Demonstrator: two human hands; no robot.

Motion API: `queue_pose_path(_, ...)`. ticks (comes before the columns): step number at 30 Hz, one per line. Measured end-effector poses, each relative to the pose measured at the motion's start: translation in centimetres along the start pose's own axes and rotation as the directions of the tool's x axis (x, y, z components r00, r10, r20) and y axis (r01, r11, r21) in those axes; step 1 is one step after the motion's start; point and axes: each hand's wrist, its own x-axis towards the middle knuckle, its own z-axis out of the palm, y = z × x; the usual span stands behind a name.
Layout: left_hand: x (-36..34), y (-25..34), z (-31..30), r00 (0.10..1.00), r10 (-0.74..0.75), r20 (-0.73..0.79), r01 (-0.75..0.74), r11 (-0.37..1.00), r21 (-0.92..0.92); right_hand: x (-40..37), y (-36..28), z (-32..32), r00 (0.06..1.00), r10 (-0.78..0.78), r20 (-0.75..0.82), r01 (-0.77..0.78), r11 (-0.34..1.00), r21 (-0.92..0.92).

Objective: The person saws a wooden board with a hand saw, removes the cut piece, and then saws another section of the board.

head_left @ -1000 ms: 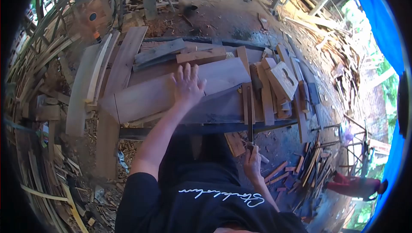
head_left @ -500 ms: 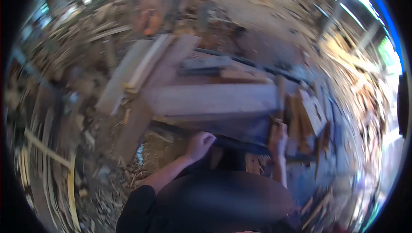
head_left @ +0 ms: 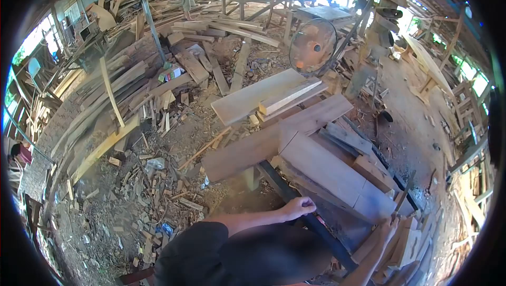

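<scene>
The wide, flat, greyish-brown wooden board (head_left: 322, 166) with dark lines across it lies just beyond the left hand's fingers, its near end close to the right hand's. The right hand (head_left: 389, 225) has its fingers wrapped around a long, narrow, dark tool (head_left: 406, 190) that points away from them. Pale wooden blocks (head_left: 409, 243) sit beside those fingers. The left hand (head_left: 299, 208), forearm stretched across the body, has fingers curled together above the long, dark bench rail (head_left: 278, 181); contact cannot be told.
</scene>
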Motion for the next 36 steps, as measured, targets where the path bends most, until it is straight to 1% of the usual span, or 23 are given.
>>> queue_pose_path(2, 0.2, 0.2, 0.8, 1.000, -0.009, 0.010, 0.010, 1.000, -0.013, -2.8, -0.3, -0.5, 1.000, 0.007, -0.016, -0.007, 1.000, -0.004)
queue_pose_path(4, 0.5, 0.6, 1.4, 0.998, -0.042, 0.049, 0.044, 0.998, -0.044, -6.2, -0.9, -1.0, 0.998, 0.014, -0.054, -0.019, 0.996, -0.089)
queue_pose_path(5, 0.5, 1.1, 1.8, 0.997, -0.047, 0.054, 0.049, 0.998, -0.045, -8.1, -1.5, -1.2, 0.998, 0.020, -0.055, -0.025, 0.995, -0.092)
queue_pose_path(7, 0.3, 2.6, 2.6, 0.997, -0.070, 0.031, 0.073, 0.991, -0.108, -11.6, -2.4, -1.5, 0.997, -0.031, -0.067, 0.043, 0.982, 0.184)
queue_pose_path(8, 0.3, 3.4, 2.9, 0.996, -0.076, 0.037, 0.080, 0.991, -0.106, -12.7, -1.9, -1.3, 0.997, -0.023, -0.068, 0.035, 0.983, 0.182)
queue_pose_path(10, 0.2, 4.7, 3.6, 0.993, -0.103, 0.056, 0.111, 0.980, -0.163, -14.6, -0.8, -1.0, 0.997, 0.059, -0.045, -0.035, 0.908, 0.417)
queue_pose_path(11, 0.2, 5.3, 4.0, 0.992, -0.109, 0.061, 0.118, 0.980, -0.160, -15.4, -0.6, -1.0, 0.997, 0.068, -0.046, -0.043, 0.908, 0.416)
queue_pose_path(13, 0.5, 6.1, 4.8, 0.978, -0.169, 0.120, 0.190, 0.964, -0.189, -17.2, -1.7, -1.0, 0.988, 0.151, -0.008, -0.127, 0.858, 0.498)
queue_pose_path(14, 0.7, 5.9, 5.2, 0.978, -0.171, 0.122, 0.191, 0.964, -0.185, -18.3, -2.8, -1.0, 0.995, 0.070, -0.069, -0.027, 0.873, 0.487)
queue_pose_path(15, 1.1, 5.5, 5.5, 0.975, -0.171, 0.139, 0.196, 0.961, -0.197, -19.3, -3.0, -1.1, 0.995, 0.073, -0.070, -0.030, 0.872, 0.489)
queue_pose_path(17, 2.1, 4.3, 6.2, 0.973, -0.170, 0.156, 0.201, 0.958, -0.205, -20.9, -2.2, -1.3, 0.995, 0.094, 0.014, -0.090, 0.873, 0.480)
queue_pose_path(18, 2.5, 4.0, 6.6, 0.979, -0.160, 0.123, 0.186, 0.953, -0.240, -21.7, -2.2, -0.9, 0.999, 0.008, -0.037, 0.011, 0.874, 0.485)
queue_pose_path(19, 2.8, 3.6, 6.8, 0.984, -0.151, 0.091, 0.170, 0.946, -0.275, -22.2, -2.2, -1.0, 0.999, 0.012, -0.039, 0.009, 0.873, 0.488)
queue_pose_path(21, 2.9, 3.4, 7.2, 0.986, -0.158, 0.060, 0.168, 0.949, -0.265, -24.7, -3.4, -2.2, 0.977, 0.079, 0.199, -0.192, 0.740, 0.645)
queue_pose_path(22, 2.8, 3.4, 7.4, 0.986, -0.164, 0.027, 0.165, 0.951, -0.261, -26.4, -5.8, -4.4, 0.967, 0.077, 0.242, -0.207, 0.792, 0.575)
queue_pose_path(23, 3.2, 2.6, 7.5, 0.986, -0.166, 0.032, 0.168, 0.952, -0.257, -26.8, -5.0, -4.3, 0.968, 0.082, 0.238, -0.209, 0.790, 0.577)
queue_pose_path(25, 3.9, 1.2, 7.8, 0.991, -0.130, -0.026, 0.117, 0.950, -0.290, -27.7, -3.9, -4.2, 0.872, 0.140, 0.469, -0.440, 0.643, 0.626)
queue_pose_path(26, 4.2, 0.5, 7.9, 0.991, -0.132, -0.024, 0.119, 0.950, -0.288, -28.0, -3.5, -4.4, 0.839, 0.143, 0.525, -0.492, 0.610, 0.621)
queue_pose_path(27, 4.2, 0.6, 7.9, 0.989, -0.142, -0.026, 0.127, 0.942, -0.310, -28.2, -3.3, -4.4, 0.839, 0.144, 0.525, -0.494, 0.608, 0.622)
queue_pose_path(29, 4.0, 0.9, 7.8, 0.988, -0.149, -0.037, 0.129, 0.935, -0.331, -28.3, -3.0, -4.2, 0.802, 0.119, 0.585, -0.552, 0.522, 0.651)
queue_pose_path(31, 3.6, 1.4, 7.6, 0.978, -0.205, 0.043, 0.207, 0.910, -0.358, -28.3, -3.3, -4.2, 0.801, 0.112, 0.588, -0.551, 0.520, 0.652)
queue_pose_path(34, 2.7, 2.6, 7.6, 0.976, -0.207, 0.074, 0.220, 0.904, -0.366, -28.1, -3.5, -4.5, 0.798, 0.107, 0.593, -0.550, 0.532, 0.644)
queue_pose_path(36, 2.8, 2.5, 7.5, 0.980, -0.190, 0.061, 0.199, 0.915, -0.350, -28.0, -4.0, -4.8, 0.793, 0.105, 0.600, -0.551, 0.543, 0.634)
